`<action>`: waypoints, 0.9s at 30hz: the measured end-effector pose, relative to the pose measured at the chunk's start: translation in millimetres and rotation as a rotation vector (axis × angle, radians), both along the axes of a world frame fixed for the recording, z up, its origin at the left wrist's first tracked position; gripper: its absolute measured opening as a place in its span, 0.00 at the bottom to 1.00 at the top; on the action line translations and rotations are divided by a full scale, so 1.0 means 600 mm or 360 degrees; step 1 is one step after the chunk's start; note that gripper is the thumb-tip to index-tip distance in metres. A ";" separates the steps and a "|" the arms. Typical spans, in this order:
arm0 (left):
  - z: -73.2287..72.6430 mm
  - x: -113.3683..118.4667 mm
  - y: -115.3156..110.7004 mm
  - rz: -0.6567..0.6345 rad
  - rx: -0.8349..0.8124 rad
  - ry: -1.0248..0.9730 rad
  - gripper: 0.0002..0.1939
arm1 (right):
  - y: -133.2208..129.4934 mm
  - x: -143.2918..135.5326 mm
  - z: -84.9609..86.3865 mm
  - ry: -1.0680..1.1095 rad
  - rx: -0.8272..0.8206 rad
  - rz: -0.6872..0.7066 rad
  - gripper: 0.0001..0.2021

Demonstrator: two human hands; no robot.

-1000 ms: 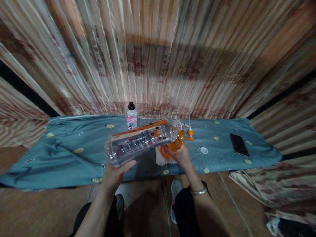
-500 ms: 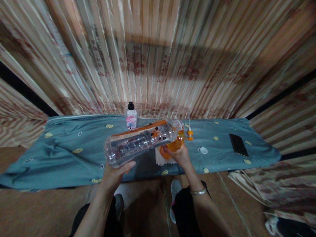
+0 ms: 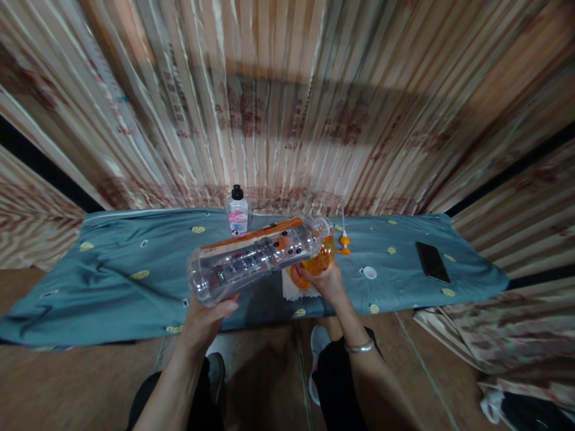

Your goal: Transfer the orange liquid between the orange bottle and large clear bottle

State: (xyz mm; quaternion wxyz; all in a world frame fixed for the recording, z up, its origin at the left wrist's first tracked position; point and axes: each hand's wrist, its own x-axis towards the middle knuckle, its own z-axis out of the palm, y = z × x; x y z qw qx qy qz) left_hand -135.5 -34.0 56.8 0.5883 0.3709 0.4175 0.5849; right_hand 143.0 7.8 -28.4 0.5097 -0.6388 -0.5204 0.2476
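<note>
A large clear plastic bottle point(image 3: 251, 257) with an orange and black label lies nearly level in the air, its neck pointing right. My left hand point(image 3: 209, 314) grips it near its base from below. My right hand point(image 3: 326, 281) is wrapped round a smaller bottle of orange liquid point(image 3: 321, 257), over a white cloth point(image 3: 291, 290). The clear bottle's mouth is at the top of the orange bottle; whether they touch cannot be made out. An orange pump top point(image 3: 344, 242) with a thin tube stands just beyond my right hand.
On the blue-green cloth point(image 3: 112, 269) stand a small bottle with a black cap point(image 3: 238, 212) at the back, a round white lid point(image 3: 369, 273) and a black phone point(image 3: 432, 262) at the right. A pleated curtain point(image 3: 278, 120) hangs behind.
My left hand and the base of the clear bottle have shifted slightly left. My right hand keeps its hold on the orange bottle.
</note>
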 end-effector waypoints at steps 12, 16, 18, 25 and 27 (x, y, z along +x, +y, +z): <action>0.032 0.016 0.002 -0.0022 0.0096 -0.0158 0.32 | 0.000 -0.004 0.005 0.0012 0.0017 -0.0019 0.31; 0.033 0.017 0.002 -0.0008 0.0096 -0.0211 0.33 | -0.001 -0.004 0.006 -0.0014 -0.0026 -0.0033 0.31; 0.033 0.016 0.002 -0.0001 0.0103 -0.0225 0.34 | -0.001 -0.003 0.006 -0.0042 -0.0035 -0.0053 0.31; 0.027 0.010 0.003 -0.0086 0.0141 -0.0297 0.42 | -0.003 0.000 0.007 -0.0124 -0.0077 -0.0076 0.34; 0.026 0.009 0.002 -0.0051 0.0111 -0.0285 0.43 | -0.003 -0.001 0.008 -0.0136 -0.0072 -0.0080 0.35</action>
